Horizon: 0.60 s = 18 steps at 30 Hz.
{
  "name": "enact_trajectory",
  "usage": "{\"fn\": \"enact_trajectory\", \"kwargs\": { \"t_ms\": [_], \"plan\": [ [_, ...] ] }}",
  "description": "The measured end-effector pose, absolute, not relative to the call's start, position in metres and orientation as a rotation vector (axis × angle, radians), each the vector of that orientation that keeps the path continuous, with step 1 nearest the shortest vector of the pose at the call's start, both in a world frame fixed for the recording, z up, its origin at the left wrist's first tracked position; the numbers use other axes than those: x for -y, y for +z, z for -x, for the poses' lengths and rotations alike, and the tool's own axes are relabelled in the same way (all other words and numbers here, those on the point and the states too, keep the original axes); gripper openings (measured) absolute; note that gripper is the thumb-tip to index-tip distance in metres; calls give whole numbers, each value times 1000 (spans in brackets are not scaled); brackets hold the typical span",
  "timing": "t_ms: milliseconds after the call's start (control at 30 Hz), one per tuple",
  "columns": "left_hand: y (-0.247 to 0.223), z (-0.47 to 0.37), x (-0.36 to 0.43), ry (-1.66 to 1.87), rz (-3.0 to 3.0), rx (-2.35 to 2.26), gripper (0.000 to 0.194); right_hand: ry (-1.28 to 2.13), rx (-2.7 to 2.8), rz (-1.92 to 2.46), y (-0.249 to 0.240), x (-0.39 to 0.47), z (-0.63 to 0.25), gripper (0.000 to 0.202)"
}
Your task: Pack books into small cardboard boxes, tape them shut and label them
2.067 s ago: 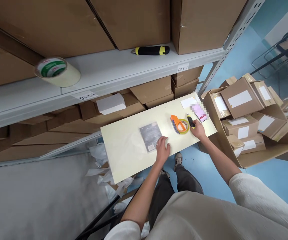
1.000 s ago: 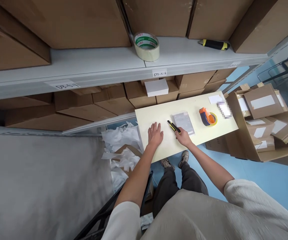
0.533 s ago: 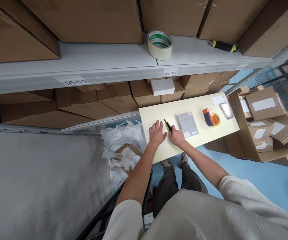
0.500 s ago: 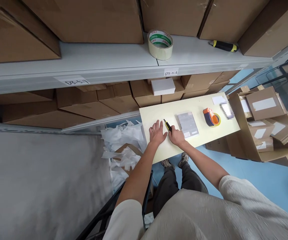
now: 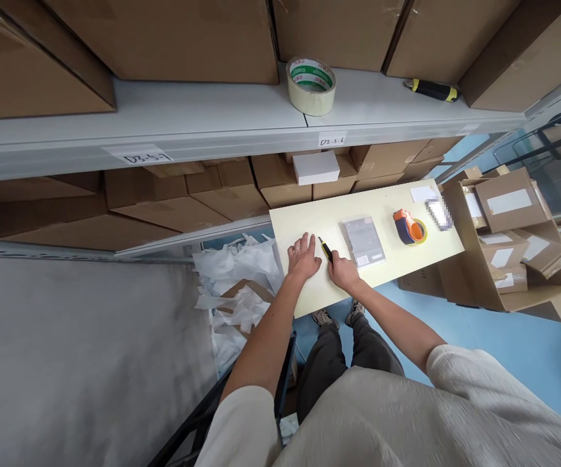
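Note:
My left hand [image 5: 303, 257] lies with its fingers spread on the left part of the pale yellow board [image 5: 319, 295]. In my right hand [image 5: 344, 270] is a black and yellow utility knife [image 5: 326, 249], its tip pointing up and left, close beside the left hand. Just right of that hand lies a flat, clear-wrapped grey package [image 5: 365, 241]. Further right, an orange and dark blue tape dispenser [image 5: 404, 227] stands against a yellow tape roll [image 5: 423, 231].
A tape roll [image 5: 310, 102] and another knife [image 5: 433, 90] lie on the grey shelf [image 5: 187, 107] above. Cartons line both shelf levels. An open carton [image 5: 484, 275] with smaller boxes stands at right; white wrapping scraps [image 5: 236, 266] are at left.
My right hand and the knife have shifted slightly down, a little away from my left hand. The left hand stays spread on the board. The whole view has shifted slightly left.

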<state>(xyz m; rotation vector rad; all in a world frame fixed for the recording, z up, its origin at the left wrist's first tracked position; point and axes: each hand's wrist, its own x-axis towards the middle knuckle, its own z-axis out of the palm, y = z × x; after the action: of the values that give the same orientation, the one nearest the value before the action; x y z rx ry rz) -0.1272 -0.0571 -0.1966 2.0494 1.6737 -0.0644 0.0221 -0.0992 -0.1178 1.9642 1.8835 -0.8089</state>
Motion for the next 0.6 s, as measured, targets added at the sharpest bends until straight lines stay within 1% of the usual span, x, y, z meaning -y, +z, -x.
{"fn": "enact_trajectory", "kwargs": {
  "t_ms": [133,200,333,400,500,600],
  "plan": [
    [-197,126,58,-17,-2022,-1691,83,-810,-1891,-1954,-120,114,-27,36],
    [-196,126,59,24,-2014,-1692,80,-806,-1893,-1950,-121,122,-29,36],
    [-194,128,67,102,-2048,-1670,54,-791,-1886,-1935,-120,138,-33,34],
    [-192,129,72,133,-2088,-1667,46,-780,-1876,-1930,-118,146,-35,34],
    [-189,129,80,141,-2130,-1681,47,-771,-1869,-1917,-116,159,-38,35],
    [-185,128,87,65,-2117,-1692,55,-781,-1874,-1902,-113,171,-42,36]
  ]
}}
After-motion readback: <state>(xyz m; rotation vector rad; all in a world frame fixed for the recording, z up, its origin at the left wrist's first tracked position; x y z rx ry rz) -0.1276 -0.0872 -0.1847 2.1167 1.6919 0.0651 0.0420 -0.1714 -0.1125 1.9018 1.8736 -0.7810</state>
